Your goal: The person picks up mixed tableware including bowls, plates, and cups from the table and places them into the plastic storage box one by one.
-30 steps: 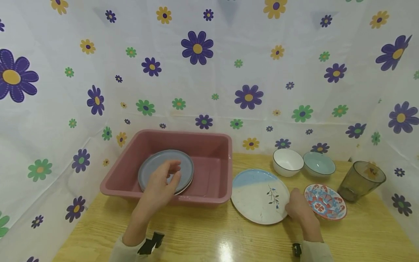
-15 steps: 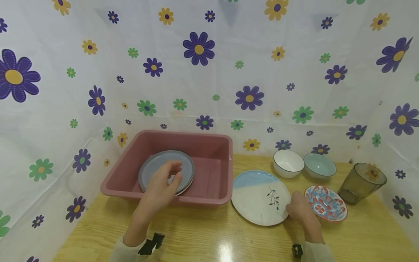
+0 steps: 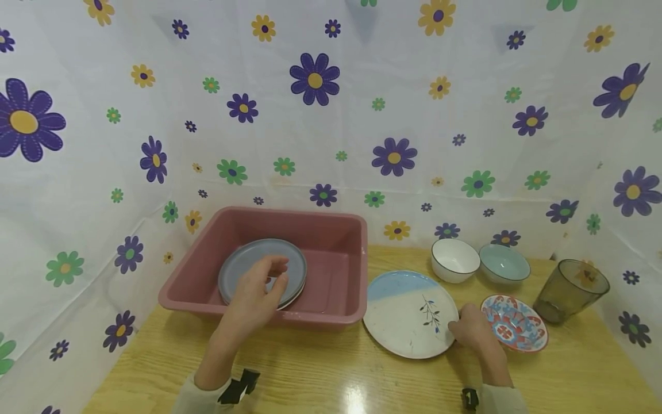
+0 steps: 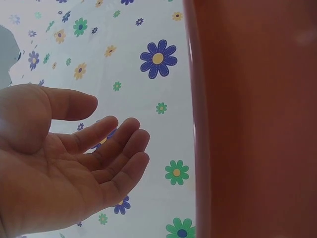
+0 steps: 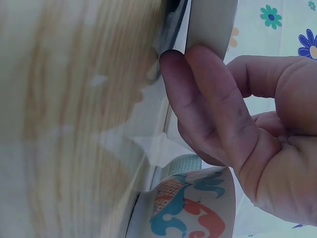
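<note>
My right hand [image 3: 473, 329] pinches the right rim of a round plate [image 3: 400, 328], cream with a blue band and a painted sprig. In the right wrist view, fingertips [image 5: 205, 59] sit beneath the plate's edge [image 5: 210, 25], close over the wood. The plate's left side comes right up to the pink tub [image 3: 336, 264]. Over that tub's front rim, my left hand [image 3: 256, 293] hovers with relaxed fingers, holding nothing. Below it, grey-blue plates [image 3: 238, 267] lie stacked in the tub, partly hidden by the hand. The left wrist view shows the palm [image 4: 54, 168] bare.
A red-and-blue patterned bowl [image 3: 514, 325] stands just right of my right hand. Behind are a white bowl [image 3: 455, 261] and a pale green bowl [image 3: 504, 264]. A brown tinted glass [image 3: 569, 293] stands at far right. Flowered cloth [image 3: 351, 115] encloses the wooden table [image 3: 310, 368].
The cream plate has shifted slightly left toward the tub, with my right hand still gripping its rim. My left hand stays in place above the stacked plates.
</note>
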Tool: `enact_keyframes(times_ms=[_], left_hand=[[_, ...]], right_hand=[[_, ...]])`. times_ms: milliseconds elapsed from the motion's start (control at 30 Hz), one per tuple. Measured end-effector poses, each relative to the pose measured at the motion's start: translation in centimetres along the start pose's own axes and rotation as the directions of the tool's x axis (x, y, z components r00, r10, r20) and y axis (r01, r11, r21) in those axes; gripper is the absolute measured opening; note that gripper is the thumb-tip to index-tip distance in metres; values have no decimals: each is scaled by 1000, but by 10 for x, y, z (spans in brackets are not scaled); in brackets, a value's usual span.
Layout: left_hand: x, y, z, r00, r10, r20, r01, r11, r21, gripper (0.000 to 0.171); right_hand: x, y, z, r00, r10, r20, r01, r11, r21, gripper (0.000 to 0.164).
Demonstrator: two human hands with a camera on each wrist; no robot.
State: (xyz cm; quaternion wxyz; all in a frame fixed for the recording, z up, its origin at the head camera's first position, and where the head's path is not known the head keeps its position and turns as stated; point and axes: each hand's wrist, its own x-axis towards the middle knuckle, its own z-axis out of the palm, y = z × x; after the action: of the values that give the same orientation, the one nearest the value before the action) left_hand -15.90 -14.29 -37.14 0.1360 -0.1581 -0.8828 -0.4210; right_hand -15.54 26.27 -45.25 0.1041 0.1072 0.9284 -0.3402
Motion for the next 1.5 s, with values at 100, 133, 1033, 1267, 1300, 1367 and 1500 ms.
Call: enact_keyframes(times_ms=[100, 133, 1033, 1267, 1300, 1367, 1500], left_hand=[[-1, 0, -1, 1000, -4, -1, 4, 1000, -1, 29], [-1, 0, -1, 1000, -6, 0, 6, 1000, -1, 29], [-3, -2, -4, 999, -25, 20, 25, 1000, -9, 29], [-3, -2, -4, 1000, -15, 10, 15, 1000, -3, 29], [-3, -2, -4, 1000, -14, 8, 14, 1000, -3, 29], [-3, -2, -4, 1000, -12, 7, 12, 1000, -3, 29], [-2, -1, -3, 1000, -11, 5, 11, 1000, -2, 29]], right_hand=[[0, -1, 0, 1000, 2, -1, -2, 1000, -5, 16], [0, -1, 0, 1000, 2, -1, -2, 1000, -4, 16], [4, -3, 2, 1000, -21, -4, 22, 990, 142, 25], [4, -8, 0, 999, -26, -30, 34, 961, 275, 38], [3, -8, 0, 999, -33, -32, 41, 951, 307, 40], [2, -10, -1, 999, -40, -28, 48, 930, 365, 43], [0, -12, -1, 999, -50, -15, 51, 897, 439, 50]])
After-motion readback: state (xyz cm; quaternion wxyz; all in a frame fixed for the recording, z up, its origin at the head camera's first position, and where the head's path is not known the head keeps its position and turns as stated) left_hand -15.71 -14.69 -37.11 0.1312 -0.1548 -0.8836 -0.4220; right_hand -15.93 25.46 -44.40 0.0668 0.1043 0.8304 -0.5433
